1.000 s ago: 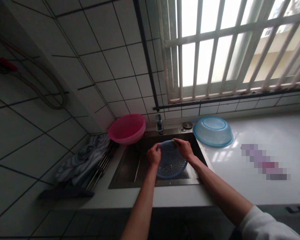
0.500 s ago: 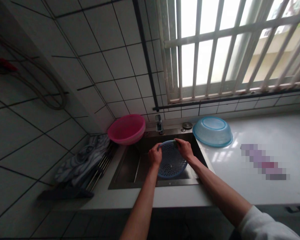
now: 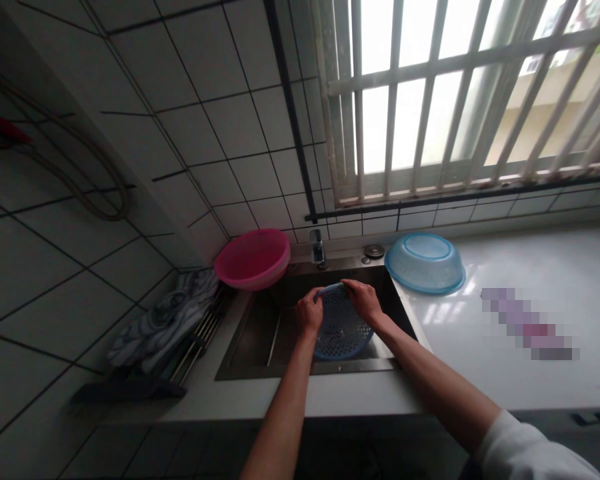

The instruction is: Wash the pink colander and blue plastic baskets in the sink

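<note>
I hold a blue perforated colander (image 3: 341, 330) over the steel sink (image 3: 260, 333), tilted so its inside faces me. My left hand (image 3: 309, 312) grips its left rim with the fingers curled. My right hand (image 3: 363, 300) is closed on the top rim, pinching it near the far edge. The faucet (image 3: 318, 248) stands just behind the colander at the back of the sink. I see no water running.
A pink basin (image 3: 253, 259) rests at the sink's back left corner. A light blue basin (image 3: 425, 263) lies upside down on the white counter (image 3: 530, 280) to the right. A folded cloth (image 3: 163, 320) lies on a rack at the left. Barred window above.
My right hand has slid a little left along the colander's top rim. The colander has stayed over the sink, with the left hand nearly still.
</note>
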Demonstrator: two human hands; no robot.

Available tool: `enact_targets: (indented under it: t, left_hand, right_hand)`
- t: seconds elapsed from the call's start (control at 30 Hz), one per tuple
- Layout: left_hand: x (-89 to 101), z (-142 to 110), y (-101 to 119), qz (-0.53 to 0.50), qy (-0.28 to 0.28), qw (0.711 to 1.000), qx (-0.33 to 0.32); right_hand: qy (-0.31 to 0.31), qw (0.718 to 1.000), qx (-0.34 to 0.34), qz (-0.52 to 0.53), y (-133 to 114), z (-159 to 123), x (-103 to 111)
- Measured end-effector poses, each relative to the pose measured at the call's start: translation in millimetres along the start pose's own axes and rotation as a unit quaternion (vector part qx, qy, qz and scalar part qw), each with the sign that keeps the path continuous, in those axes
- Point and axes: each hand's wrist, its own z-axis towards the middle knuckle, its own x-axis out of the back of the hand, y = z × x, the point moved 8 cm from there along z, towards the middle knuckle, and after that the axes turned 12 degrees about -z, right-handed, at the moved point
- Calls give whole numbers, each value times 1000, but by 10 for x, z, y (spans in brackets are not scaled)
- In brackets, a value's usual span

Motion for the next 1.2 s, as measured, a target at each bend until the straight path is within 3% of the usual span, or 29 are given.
enact_targets:
  t: [0.13, 0.33, 0.57, 0.63, 0.77, 0.83, 1.03, 1.1, 1.2]
  left_hand:
    - [-7, -9, 1, 13, -24, 1000, 2]
    - [93, 20, -76, -1, 25, 999, 34]
    - [-154, -13, 1, 25, -73, 997, -13]
    - [-70, -1, -44, 23, -47, 999, 7]
    - [166, 40, -149, -22, 53, 997, 43]
    - [186, 47, -163, -37, 67, 996, 45]
    - [-70, -2, -33, -2, -49, 999, 5]
    - [-64, -8, -25, -1, -43, 999, 1]
    - [51, 18, -96, -26, 22, 999, 14]
  right_hand:
    - [-35, 999, 34, 6, -79, 24, -115]
    - [-4, 1000, -24, 18, 193, 31, 7]
    - [-41, 995, 91, -9, -278, -46, -214]
    - [-37, 997, 60, -7, -185, -21, -192]
    - [1, 998, -69, -8, 291, 10, 16]
    - [15, 996, -92, -12, 386, 0, 83]
    - [-40, 997, 58, -13, -118, -16, -139]
    - [-42, 997, 67, -13, -151, -5, -159]
    - [-4, 1000, 8, -2, 70, 33, -31]
